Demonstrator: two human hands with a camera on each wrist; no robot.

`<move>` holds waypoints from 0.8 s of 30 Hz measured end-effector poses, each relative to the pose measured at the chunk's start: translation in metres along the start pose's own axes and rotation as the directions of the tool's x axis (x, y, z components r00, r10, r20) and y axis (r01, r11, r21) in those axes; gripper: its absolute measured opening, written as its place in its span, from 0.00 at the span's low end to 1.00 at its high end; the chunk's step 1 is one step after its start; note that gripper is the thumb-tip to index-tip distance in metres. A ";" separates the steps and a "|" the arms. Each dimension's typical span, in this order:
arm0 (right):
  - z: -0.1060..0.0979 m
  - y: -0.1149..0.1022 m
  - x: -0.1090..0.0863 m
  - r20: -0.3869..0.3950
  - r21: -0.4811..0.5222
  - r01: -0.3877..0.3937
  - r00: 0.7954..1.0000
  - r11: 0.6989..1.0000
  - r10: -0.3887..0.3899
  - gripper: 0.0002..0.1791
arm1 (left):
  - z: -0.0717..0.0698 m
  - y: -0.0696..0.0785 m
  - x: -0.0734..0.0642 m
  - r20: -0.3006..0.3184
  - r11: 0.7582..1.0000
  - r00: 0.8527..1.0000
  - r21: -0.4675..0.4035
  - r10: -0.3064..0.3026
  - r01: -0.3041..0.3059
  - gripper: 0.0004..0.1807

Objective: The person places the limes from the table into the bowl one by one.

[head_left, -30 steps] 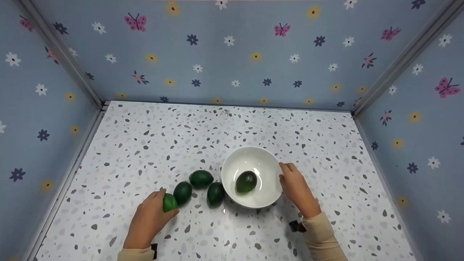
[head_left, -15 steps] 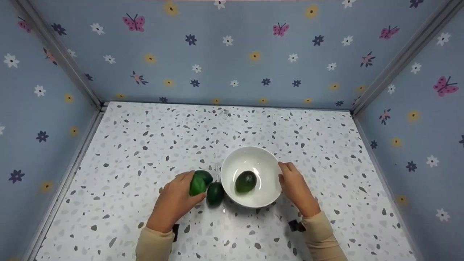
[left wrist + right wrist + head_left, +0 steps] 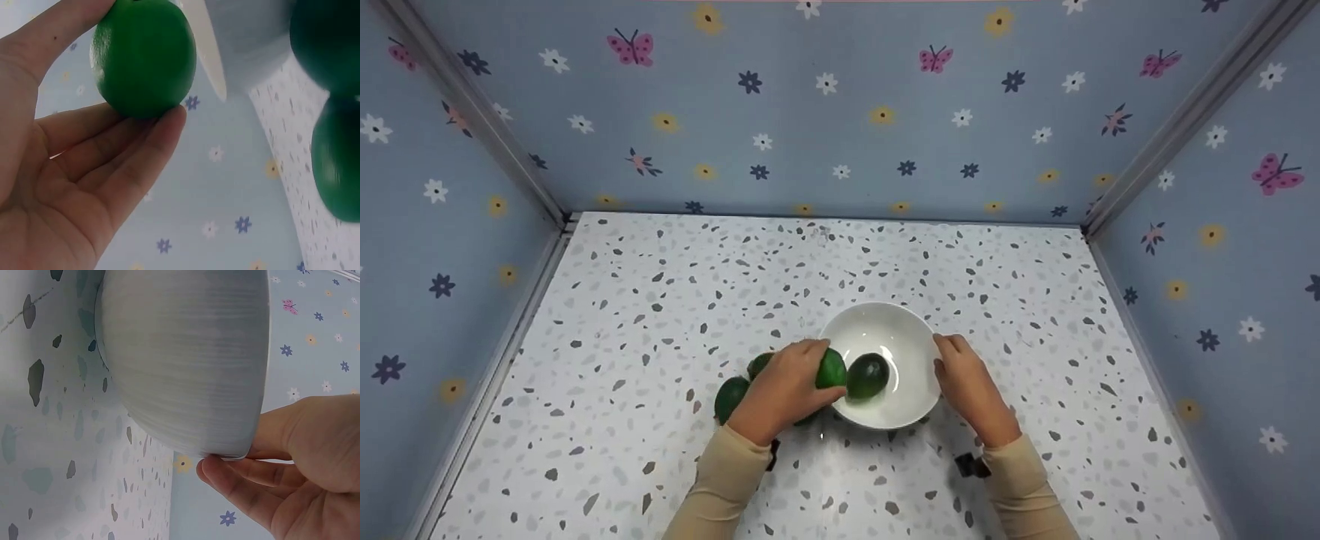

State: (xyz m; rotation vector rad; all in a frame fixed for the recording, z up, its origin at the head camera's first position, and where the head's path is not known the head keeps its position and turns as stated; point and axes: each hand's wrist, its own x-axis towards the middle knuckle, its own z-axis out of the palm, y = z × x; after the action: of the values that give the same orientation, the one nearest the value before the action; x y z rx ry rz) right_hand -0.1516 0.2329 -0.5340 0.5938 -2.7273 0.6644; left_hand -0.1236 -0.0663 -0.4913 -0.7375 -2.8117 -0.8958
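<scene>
My left hand (image 3: 780,390) pinches a bright green lime (image 3: 832,370) between thumb and fingertips, over the left rim of a white bowl (image 3: 913,367). In the left wrist view this glossy lime (image 3: 145,59) sits at the fingertips, with the palm open below it. My right hand (image 3: 971,390) holds the bowl's right rim, and the right wrist view shows its thumb and fingers pinching the edge of the bowl (image 3: 185,365). Inside the bowl lies one darker lime (image 3: 868,376). Other dark green limes (image 3: 730,400) rest on the table, partly hidden by my left hand and forearm.
The speckled white table (image 3: 675,300) is enclosed by blue patterned panels (image 3: 840,112) at the back and both sides. Grey metal strips (image 3: 1177,142) run along the corners.
My left hand has carried the green lime rightward from the table's left side, past the other limes, to above the bowl's left rim. The right hand stays on the bowl.
</scene>
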 end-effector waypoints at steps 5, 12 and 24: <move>-0.001 0.000 0.000 0.001 0.019 0.010 1.000 1.000 -0.010 0.22 | 0.015 0.003 0.014 0.082 1.000 0.997 0.022 0.010 -0.012 0.37; -0.003 -0.001 0.001 0.017 0.006 -0.001 1.000 1.000 0.000 0.23 | 0.030 0.005 0.021 0.133 0.998 0.991 0.062 0.014 -0.022 0.30; -0.003 -0.001 0.000 0.011 0.015 -0.001 1.000 1.000 0.001 0.23 | 0.038 0.008 0.024 0.197 0.974 0.980 0.224 -0.010 -0.035 0.27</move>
State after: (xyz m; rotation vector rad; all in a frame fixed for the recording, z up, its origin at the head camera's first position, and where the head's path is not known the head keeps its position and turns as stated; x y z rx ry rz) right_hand -0.1513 0.2336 -0.5312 0.6011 -2.7352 0.6844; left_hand -0.1390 -0.0287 -0.5122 -0.8512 -3.0071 -0.5109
